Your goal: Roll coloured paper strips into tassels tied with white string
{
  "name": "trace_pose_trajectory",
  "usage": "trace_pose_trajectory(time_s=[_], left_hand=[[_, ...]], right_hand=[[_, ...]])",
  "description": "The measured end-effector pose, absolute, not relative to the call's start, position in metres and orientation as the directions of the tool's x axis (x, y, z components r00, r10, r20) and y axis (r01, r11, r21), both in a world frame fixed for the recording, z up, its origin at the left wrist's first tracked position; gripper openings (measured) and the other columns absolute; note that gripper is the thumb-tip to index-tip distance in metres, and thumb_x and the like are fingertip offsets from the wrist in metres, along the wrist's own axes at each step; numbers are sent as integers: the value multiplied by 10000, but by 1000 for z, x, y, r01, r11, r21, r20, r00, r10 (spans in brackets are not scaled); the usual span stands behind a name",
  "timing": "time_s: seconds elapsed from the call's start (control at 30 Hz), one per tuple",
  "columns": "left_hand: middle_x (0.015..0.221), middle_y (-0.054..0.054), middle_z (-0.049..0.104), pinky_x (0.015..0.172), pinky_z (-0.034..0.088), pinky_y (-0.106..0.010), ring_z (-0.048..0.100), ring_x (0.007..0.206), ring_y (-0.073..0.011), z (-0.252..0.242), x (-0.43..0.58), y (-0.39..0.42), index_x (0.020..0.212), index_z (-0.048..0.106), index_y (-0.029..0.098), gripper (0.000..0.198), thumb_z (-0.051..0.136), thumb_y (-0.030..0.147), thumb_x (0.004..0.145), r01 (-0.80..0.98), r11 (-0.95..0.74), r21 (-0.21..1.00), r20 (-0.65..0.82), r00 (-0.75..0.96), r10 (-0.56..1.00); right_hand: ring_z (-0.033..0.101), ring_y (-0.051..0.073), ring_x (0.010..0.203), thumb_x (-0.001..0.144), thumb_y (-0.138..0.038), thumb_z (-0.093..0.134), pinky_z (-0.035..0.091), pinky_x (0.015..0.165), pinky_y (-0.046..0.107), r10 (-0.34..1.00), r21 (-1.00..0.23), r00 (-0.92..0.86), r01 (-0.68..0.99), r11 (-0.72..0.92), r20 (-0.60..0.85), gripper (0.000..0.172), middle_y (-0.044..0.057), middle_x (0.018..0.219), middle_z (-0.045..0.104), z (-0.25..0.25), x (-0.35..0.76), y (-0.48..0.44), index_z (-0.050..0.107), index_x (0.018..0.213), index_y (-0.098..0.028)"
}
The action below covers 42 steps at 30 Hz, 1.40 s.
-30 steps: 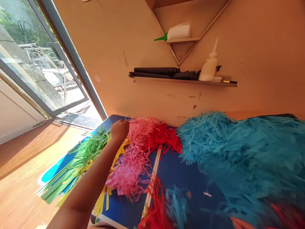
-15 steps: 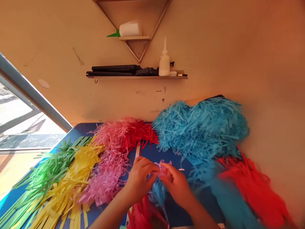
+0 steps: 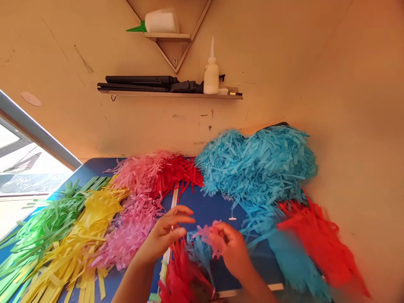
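Two bundles of paper strips lie nearest, a red bundle point(image 3: 179, 277) and a small blue bundle point(image 3: 198, 248), both on the blue table point(image 3: 211, 206). Just above them, the right hand point(image 3: 235, 250) pinches a pink tuft point(image 3: 210, 235) between thumb and fingers. The tuft's longer spread runs crosswise, one end pointing at the left hand point(image 3: 164, 231), while some strips point down toward the near edge. The left hand is apart from it, fingers extended, thumb standing away from them. Left of that hand lie pinkish-purple strips point(image 3: 129, 235), then yellow strips point(image 3: 75, 235) and green strips point(image 3: 47, 223). Farther back, a large blue heap point(image 3: 255, 168) touches red strips point(image 3: 176, 172). Beyond, a wall shelf point(image 3: 176, 95) holds an upright bottle point(image 3: 211, 79).
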<state>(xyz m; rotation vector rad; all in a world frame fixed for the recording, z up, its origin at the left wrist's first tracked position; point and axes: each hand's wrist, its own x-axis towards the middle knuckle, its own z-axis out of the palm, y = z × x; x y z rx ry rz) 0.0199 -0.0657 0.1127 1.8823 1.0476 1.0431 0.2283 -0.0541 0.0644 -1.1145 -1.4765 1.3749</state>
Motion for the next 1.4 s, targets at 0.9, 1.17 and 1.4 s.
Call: trace_pose_trajectory(time_s=[0.9,1.17,1.4], left_hand=[[806,-7,759,816,456,-356,684,735,-161,80,72,-75,849,659,230,105,586,207,921,476,-497,726,489,152,859],[801,-2,742,895,467,-379,664,775,-175,74,77,-83,808,648,237,82,612,219,879,487,-337,806,331,100,938],[702,-13,661,649,429,-279,585,697,-174,80,80,-89,693,633,209,110,638,224,802,450,-137,882,146,15,989]], right_hand=[[578,155,571,915,-378,592,461,575,257,943,-878,-160,347,331,292,240,11,660,673,71,246,-64,737,801,-224],[588,160,567,930,-338,580,461,555,264,900,-807,-196,399,436,389,213,19,676,693,69,246,-68,739,825,-244],[501,137,566,906,-387,607,427,570,252,952,-919,-217,284,274,217,203,-14,638,580,66,250,-68,724,914,-221]])
